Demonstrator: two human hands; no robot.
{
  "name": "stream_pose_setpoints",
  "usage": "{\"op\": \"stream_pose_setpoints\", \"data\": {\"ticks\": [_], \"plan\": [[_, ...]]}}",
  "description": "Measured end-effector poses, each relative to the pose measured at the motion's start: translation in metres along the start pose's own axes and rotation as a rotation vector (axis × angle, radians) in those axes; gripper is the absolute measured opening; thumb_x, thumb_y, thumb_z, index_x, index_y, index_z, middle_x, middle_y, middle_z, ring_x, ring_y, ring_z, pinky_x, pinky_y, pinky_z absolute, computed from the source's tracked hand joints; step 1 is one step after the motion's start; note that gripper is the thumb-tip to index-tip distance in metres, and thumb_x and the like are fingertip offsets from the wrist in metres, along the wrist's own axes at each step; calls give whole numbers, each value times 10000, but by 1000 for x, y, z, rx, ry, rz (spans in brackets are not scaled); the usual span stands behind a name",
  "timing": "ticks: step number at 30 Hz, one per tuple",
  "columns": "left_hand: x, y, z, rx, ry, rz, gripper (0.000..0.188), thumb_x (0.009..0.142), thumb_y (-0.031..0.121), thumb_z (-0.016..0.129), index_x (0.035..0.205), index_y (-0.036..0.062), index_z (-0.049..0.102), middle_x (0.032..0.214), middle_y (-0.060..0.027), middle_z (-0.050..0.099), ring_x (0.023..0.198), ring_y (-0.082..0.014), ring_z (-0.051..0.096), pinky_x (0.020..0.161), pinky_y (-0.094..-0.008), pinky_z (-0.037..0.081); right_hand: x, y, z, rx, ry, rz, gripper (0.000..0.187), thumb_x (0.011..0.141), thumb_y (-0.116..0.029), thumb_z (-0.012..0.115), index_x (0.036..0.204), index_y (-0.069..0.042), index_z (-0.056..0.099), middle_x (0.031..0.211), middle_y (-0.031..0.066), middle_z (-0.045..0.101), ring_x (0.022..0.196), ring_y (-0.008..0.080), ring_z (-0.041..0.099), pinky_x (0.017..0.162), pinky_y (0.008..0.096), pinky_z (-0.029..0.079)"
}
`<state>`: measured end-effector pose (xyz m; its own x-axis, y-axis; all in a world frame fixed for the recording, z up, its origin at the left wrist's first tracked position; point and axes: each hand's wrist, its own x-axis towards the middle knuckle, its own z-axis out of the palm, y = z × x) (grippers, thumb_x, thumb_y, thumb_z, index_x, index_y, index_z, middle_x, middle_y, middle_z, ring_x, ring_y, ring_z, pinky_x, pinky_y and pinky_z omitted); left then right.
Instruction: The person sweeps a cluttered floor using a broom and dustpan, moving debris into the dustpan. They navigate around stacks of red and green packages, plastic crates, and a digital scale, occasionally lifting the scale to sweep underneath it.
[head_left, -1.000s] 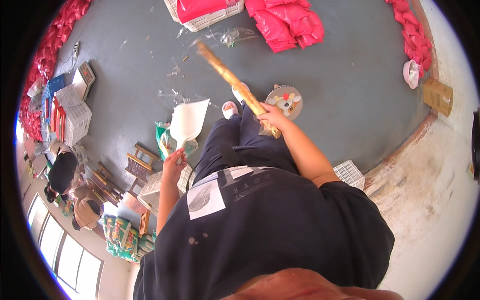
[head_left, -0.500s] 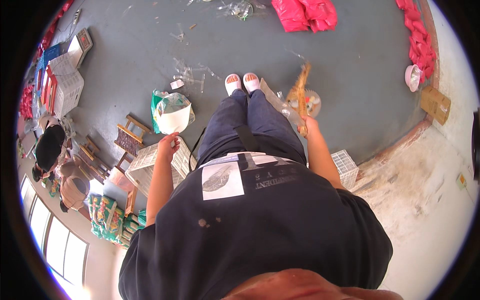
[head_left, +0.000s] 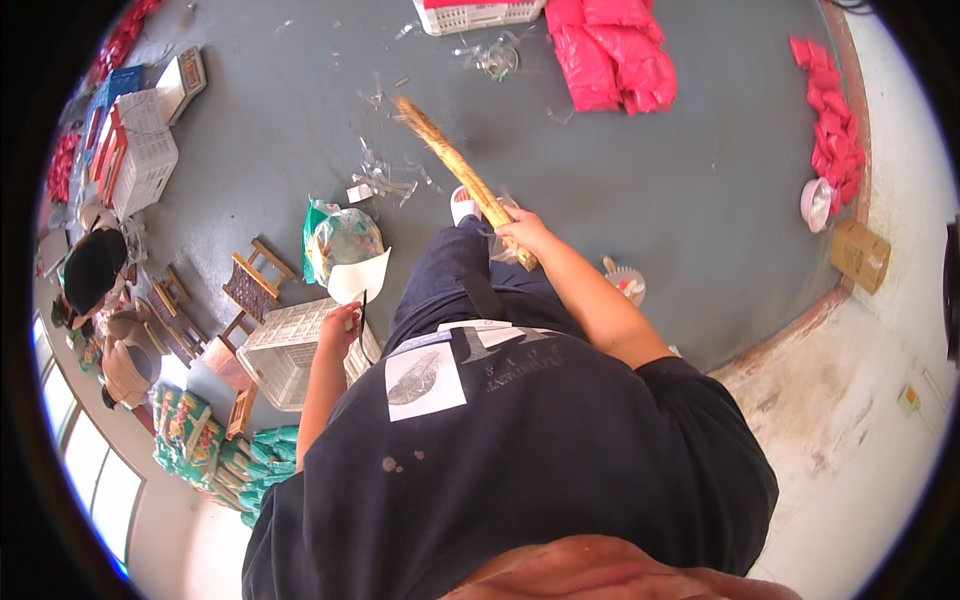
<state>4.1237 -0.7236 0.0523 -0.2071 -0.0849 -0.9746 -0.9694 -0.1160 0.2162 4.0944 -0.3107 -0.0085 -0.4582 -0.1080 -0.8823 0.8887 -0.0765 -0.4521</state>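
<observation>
Straw-yellow, broom-like bundle [head_left: 455, 165] aslant above the grey floor [head_left: 720, 250].
Its long axis runs diagonally, frayed end pointing forward and left, near end held in the closed right grip [head_left: 522, 234]; the left grip [head_left: 340, 325] is curled around a white dustpan [head_left: 358, 276].

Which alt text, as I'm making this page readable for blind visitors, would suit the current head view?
A person's right hand grips a long straw-coloured bundle and the left hand holds a white dustpan, above a grey floor strewn with clear plastic scraps. Pink packages lie ahead; a white crate sits beside the left hand.
</observation>
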Motion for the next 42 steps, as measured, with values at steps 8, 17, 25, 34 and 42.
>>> {"op": "stream_pose_setpoints", "data": {"ticks": [8, 17, 25, 34, 42], "plan": [[-27, 12, 44, -160, 40, 50, 199, 777, 114, 487, 948, 41, 555, 734, -10, 498, 635, -121, 487, 549, -246, 412, 31, -78, -94, 196, 176, -162, 364, 696, -55, 537, 1046, -115, 454, 625, 51, 476, 396, 149, 460, 303, 279, 378], [-53, 3, 115, -357, 170, 34, 199, 768, 126, 495, 935, 47, 569, 742, -11, 498, 648, -133, 495, 554, -255, 412, 223, -129, -107, -132, 157, -96, 308, 649, -4, 536, 939, -57, 448, 661, 59, 485, 536, 178, 511, 437, 316, 440], [-62, -16, 146, -691, 195, -5, 192, 774, 129, 501, 932, 42, 565, 741, -32, 502, 659, -155, 497, 572, -281, 414, 163, -180, 4, -287, -298, -80, 436, 637, 5, 561, 1062, -44, 476, 801, 45, 533, 663, 139, 526, 540, 266, 443], [-49, -29, 128, -836, 206, -26, 191, 780, 136, 489, 928, 38, 558, 739, -31, 505, 653, -150, 494, 560, -277, 419, 161, -281, 24, -515, -71, -245, 662, 623, 14, 582, 1221, 22, 298, 986, 120, 532, 785, 160, 533, 654, 256, 441], [-37, -12, 40, -854, 170, -86, 206, 786, 128, 466, 954, 40, 548, 760, -37, 488, 652, -154, 482, 570, -268, 420, 291, -258, 130, -646, -191, -67, 423, 620, 50, 538, 1012, -98, 481, 744, 77, 505, 552, 199, 507, 467, 343, 446]]}}
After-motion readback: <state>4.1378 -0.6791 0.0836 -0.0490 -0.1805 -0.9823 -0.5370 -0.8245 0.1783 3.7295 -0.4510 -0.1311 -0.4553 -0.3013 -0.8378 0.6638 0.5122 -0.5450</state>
